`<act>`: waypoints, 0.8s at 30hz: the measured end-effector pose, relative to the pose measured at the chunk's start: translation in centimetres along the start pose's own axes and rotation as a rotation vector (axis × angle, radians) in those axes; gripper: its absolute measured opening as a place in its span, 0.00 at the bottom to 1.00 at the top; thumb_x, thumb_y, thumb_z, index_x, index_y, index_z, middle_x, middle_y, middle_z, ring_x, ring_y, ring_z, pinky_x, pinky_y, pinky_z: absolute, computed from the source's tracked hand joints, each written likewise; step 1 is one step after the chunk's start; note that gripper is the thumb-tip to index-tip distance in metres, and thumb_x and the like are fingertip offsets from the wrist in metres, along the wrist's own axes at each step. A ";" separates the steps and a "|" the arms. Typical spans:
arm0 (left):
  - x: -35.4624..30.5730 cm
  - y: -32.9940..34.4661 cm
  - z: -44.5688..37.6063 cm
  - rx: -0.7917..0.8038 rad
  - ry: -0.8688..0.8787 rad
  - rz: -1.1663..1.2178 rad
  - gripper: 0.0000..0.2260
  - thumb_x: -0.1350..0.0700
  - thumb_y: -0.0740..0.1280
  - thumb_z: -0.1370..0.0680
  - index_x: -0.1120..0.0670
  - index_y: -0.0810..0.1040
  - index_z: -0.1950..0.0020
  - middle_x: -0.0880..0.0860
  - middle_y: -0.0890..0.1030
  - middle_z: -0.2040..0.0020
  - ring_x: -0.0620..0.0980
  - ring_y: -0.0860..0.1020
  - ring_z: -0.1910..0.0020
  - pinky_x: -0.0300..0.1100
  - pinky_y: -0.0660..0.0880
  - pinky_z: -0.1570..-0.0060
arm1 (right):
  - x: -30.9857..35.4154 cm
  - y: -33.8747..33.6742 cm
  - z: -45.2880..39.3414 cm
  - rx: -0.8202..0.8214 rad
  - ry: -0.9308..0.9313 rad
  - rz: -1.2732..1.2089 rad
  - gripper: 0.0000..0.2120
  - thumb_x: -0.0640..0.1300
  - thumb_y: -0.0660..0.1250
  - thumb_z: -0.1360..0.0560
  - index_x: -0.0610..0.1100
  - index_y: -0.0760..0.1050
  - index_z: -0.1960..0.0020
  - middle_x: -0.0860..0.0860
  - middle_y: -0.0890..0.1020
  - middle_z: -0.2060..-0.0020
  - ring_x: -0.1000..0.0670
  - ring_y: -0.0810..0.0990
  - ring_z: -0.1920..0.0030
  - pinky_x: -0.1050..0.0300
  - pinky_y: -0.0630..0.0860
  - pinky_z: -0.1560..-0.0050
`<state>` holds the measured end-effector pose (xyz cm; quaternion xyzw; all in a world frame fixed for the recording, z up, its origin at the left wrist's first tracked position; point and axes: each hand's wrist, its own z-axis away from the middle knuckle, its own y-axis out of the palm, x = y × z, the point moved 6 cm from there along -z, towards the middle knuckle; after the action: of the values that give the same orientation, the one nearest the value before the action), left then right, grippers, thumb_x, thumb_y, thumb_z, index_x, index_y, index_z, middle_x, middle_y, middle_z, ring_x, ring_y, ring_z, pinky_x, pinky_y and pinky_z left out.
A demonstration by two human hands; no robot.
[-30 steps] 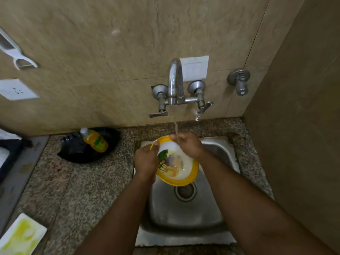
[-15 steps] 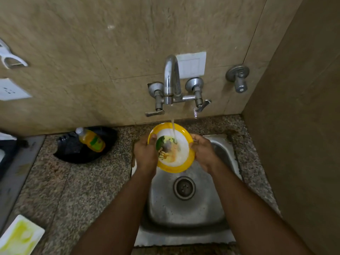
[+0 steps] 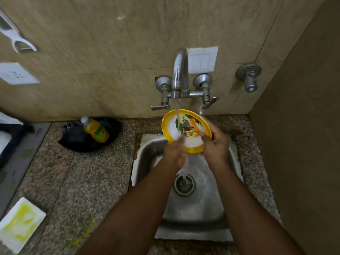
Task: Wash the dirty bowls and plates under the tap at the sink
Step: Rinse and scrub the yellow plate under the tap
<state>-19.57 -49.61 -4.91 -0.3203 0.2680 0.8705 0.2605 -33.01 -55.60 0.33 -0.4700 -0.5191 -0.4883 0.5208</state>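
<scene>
A yellow-rimmed plate (image 3: 185, 126) with a white middle and a printed picture is tilted up under the running tap (image 3: 180, 74), above the steel sink (image 3: 147, 150). Water falls on its face and runs off into the basin. My right hand (image 3: 215, 146) grips the plate's right and lower edge. My left hand (image 3: 174, 151) is at the plate's lower left edge, blurred, with fingers against its wet face; its grip is hard to read.
A yellow dish-soap bottle (image 3: 95, 130) lies on a black dish (image 3: 73, 142) on the granite counter left of the sink. A white and yellow-green sponge pad (image 3: 20, 223) lies at the lower left. A second valve (image 3: 249, 75) sticks out of the wall on the right.
The plate has turned and shifted right under the stream. My left hand moved from the plate's left edge to its lower edge, and my right hand now grips lower right.
</scene>
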 end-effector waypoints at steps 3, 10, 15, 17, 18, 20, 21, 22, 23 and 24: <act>-1.1 -0.1 -0.6 0.021 0.001 -0.074 0.16 0.66 0.69 0.21 0.61 0.78 0.34 0.65 0.82 0.40 0.64 0.82 0.46 0.57 0.81 0.52 | -0.9 -1.0 -0.4 -0.039 0.085 -0.003 0.24 0.34 0.67 0.22 0.62 0.79 0.36 0.54 0.84 0.38 0.50 0.82 0.37 0.42 0.79 0.36; -5.5 -4.6 2.1 -0.050 0.117 -0.323 0.18 0.56 0.69 0.31 0.55 0.84 0.42 0.63 0.86 0.46 0.66 0.84 0.49 0.68 0.82 0.52 | -3.2 0.5 0.6 0.066 0.412 0.012 0.20 0.28 0.66 0.28 0.54 0.78 0.52 0.50 0.84 0.55 0.40 0.82 0.50 0.39 0.82 0.47; -8.3 -6.0 6.1 -0.128 0.214 -0.539 0.08 0.61 0.64 0.23 0.53 0.82 0.50 0.61 0.85 0.54 0.63 0.85 0.58 0.50 0.81 0.71 | -4.6 3.2 1.8 0.159 0.592 -0.004 0.10 0.32 0.68 0.27 0.45 0.82 0.54 0.41 0.87 0.52 0.36 0.85 0.48 0.35 0.82 0.44; -9.4 -6.1 7.1 -0.136 0.258 -0.650 0.06 0.59 0.64 0.22 0.55 0.81 0.51 0.63 0.84 0.59 0.63 0.84 0.65 0.49 0.79 0.73 | -4.7 4.3 1.5 0.220 0.626 0.008 0.08 0.34 0.70 0.25 0.46 0.83 0.52 0.41 0.87 0.49 0.37 0.85 0.46 0.35 0.81 0.42; -9.8 -5.9 7.5 -0.128 0.287 -0.701 0.06 0.57 0.64 0.22 0.57 0.81 0.51 0.63 0.83 0.61 0.62 0.83 0.69 0.48 0.78 0.74 | -4.7 4.9 1.2 0.240 0.636 0.005 0.08 0.35 0.70 0.24 0.46 0.83 0.51 0.41 0.86 0.48 0.37 0.85 0.46 0.36 0.81 0.42; -10.6 -5.1 8.0 -0.107 0.329 -0.741 0.08 0.52 0.66 0.22 0.55 0.82 0.54 0.63 0.83 0.61 0.61 0.83 0.70 0.45 0.76 0.75 | -4.9 5.7 1.0 0.264 0.662 -0.006 0.05 0.38 0.71 0.23 0.45 0.83 0.48 0.41 0.86 0.46 0.38 0.85 0.46 0.37 0.81 0.42; -11.0 -4.7 8.2 -0.104 0.336 -0.730 0.10 0.49 0.67 0.21 0.54 0.82 0.55 0.62 0.84 0.59 0.61 0.84 0.67 0.44 0.76 0.76 | -4.9 5.8 1.2 0.279 0.698 -0.019 0.06 0.39 0.70 0.22 0.44 0.83 0.46 0.40 0.85 0.45 0.39 0.84 0.48 0.41 0.82 0.45; -11.4 -4.3 8.2 -0.110 0.334 -0.705 0.13 0.44 0.68 0.21 0.53 0.81 0.55 0.62 0.84 0.57 0.62 0.84 0.64 0.43 0.76 0.76 | -5.0 6.0 1.7 0.298 0.747 -0.034 0.09 0.40 0.68 0.20 0.41 0.82 0.42 0.40 0.85 0.46 0.41 0.84 0.51 0.46 0.82 0.51; -11.6 -4.1 7.9 -0.125 0.306 -0.686 0.15 0.40 0.69 0.21 0.52 0.81 0.55 0.61 0.83 0.55 0.62 0.84 0.61 0.42 0.75 0.77 | -4.9 5.8 2.3 0.324 0.793 -0.041 0.11 0.41 0.66 0.19 0.39 0.80 0.39 0.40 0.85 0.47 0.42 0.84 0.54 0.49 0.82 0.57; -11.7 -3.8 7.6 -0.136 0.260 -0.642 0.17 0.38 0.69 0.22 0.52 0.80 0.54 0.60 0.83 0.54 0.61 0.83 0.59 0.42 0.75 0.78 | -4.7 5.4 2.6 0.336 0.815 -0.032 0.12 0.41 0.64 0.18 0.39 0.79 0.38 0.41 0.85 0.49 0.43 0.83 0.56 0.51 0.81 0.63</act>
<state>-12.71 -45.32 7.05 -0.5132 0.1259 0.7120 0.4625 -27.76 -52.43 -4.21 -0.1395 -0.3507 -0.5507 0.7445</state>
